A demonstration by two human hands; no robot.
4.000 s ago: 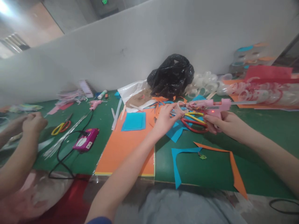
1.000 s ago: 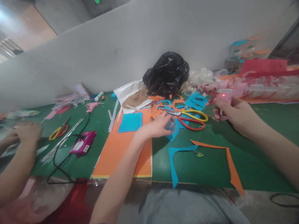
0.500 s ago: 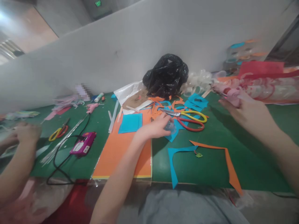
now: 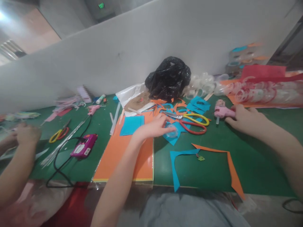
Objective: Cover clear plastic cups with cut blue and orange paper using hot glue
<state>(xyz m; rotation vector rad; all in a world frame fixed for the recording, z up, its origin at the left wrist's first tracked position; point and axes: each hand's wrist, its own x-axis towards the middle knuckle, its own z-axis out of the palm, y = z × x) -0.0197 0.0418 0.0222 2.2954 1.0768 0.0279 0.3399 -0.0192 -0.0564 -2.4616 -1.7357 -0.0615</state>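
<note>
My left hand [image 4: 155, 126] is over the paper scraps, its thumb and fingers at the edge of a clear round plastic cup [image 4: 172, 131]. The cup lies on blue paper; the fingers partly cover it. Just beyond it rest scissors [image 4: 189, 119] with one yellow and one red handle, blades toward my fingers. On the right, my right hand [image 4: 247, 119] grips the end of a pink glue gun [image 4: 222, 112] low over the green table. The gun's pale tip points down. Some of my right fingers are hidden behind the hand.
Orange sheets [image 4: 123, 160] with blue squares [image 4: 132, 125] lie left of centre. A black plastic bag [image 4: 168, 78] stands by the wall, with clear cups [image 4: 258, 96] to its right. At left are a purple power box [image 4: 84, 146], a corded pink glue gun [image 4: 93, 109] and a co-worker's hands [image 4: 28, 137].
My right hand has brought the pink glue gun left and down toward the table. My left hand has shifted slightly, showing more of the clear cup.
</note>
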